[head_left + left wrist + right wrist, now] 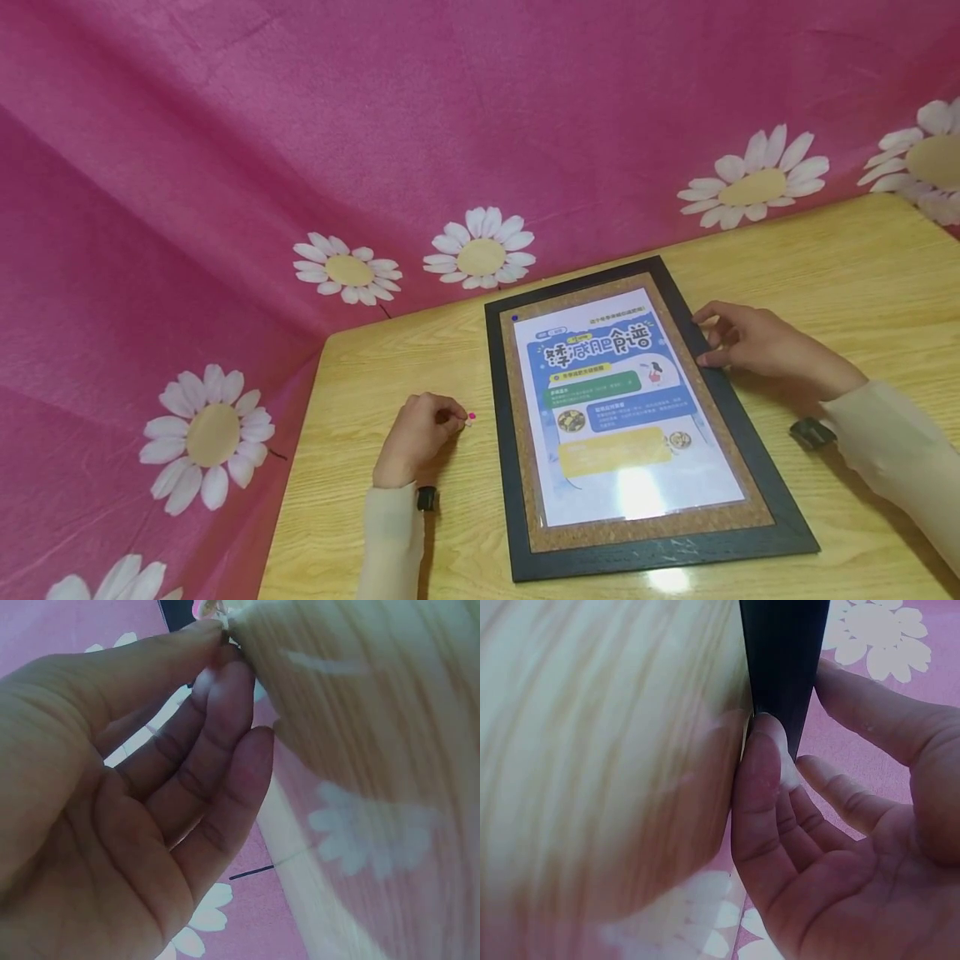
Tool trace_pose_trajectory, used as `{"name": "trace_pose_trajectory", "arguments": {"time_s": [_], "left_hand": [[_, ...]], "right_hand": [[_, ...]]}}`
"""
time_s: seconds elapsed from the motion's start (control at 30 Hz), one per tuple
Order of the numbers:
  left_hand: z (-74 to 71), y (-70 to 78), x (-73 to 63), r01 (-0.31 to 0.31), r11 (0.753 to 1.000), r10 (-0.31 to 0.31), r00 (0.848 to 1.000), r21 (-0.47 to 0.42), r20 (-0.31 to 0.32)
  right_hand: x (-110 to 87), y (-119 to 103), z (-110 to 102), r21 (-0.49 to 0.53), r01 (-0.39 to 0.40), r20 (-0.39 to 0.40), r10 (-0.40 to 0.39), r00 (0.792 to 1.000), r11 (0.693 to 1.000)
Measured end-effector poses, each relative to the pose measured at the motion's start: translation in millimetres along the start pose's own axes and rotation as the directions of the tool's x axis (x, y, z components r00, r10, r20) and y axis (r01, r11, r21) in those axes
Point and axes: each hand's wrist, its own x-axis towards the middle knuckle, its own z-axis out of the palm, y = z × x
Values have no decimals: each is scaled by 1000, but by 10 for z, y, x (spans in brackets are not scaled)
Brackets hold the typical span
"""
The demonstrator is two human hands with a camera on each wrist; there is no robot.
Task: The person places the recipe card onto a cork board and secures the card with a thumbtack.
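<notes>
In the head view my left hand [423, 433] is over the table, left of a framed cork board [648, 532]. It pinches a small pink push pin [472, 416] between thumb and fingertips; in the left wrist view the pin [201, 609] is partly cut off at the top edge. My right hand [765, 342] holds the board's right side, thumb and fingers at the black frame [784, 667]. On the cork lies a printed poster [555, 492] with a glossy surface. A blue push pin [514, 317] stands at its top left corner.
The board lies flat on a light wooden table [352, 375]. Behind the table and to its left hangs a pink cloth [525, 108] with large white daisies. Lamp glare shows on the poster's lower part and on the table below the board.
</notes>
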Motion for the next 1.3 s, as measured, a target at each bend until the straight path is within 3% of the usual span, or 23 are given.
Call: {"name": "trace_pose_trajectory", "arguments": {"time_s": [0.37, 0.63, 0.87, 1.3], "left_hand": [[-21, -20, 11, 11, 1000, -11, 1000, 20, -7], [-21, -32, 3, -65, 996, 68, 997, 69, -39], [-14, -35, 15, -57, 996, 59, 998, 62, -35], [-18, -26, 14, -15, 998, 16, 1000, 59, -23]], "right_hand": [[5, 6, 0, -12, 15, -9, -15, 1000, 1000], [1, 6, -2, -13, 15, -6, -15, 1000, 1000], [-4, -9, 2, -3, -16, -4, 16, 1000, 1000], [-16, -22, -9, -10, -1, -7, 1, 1000, 1000]]}}
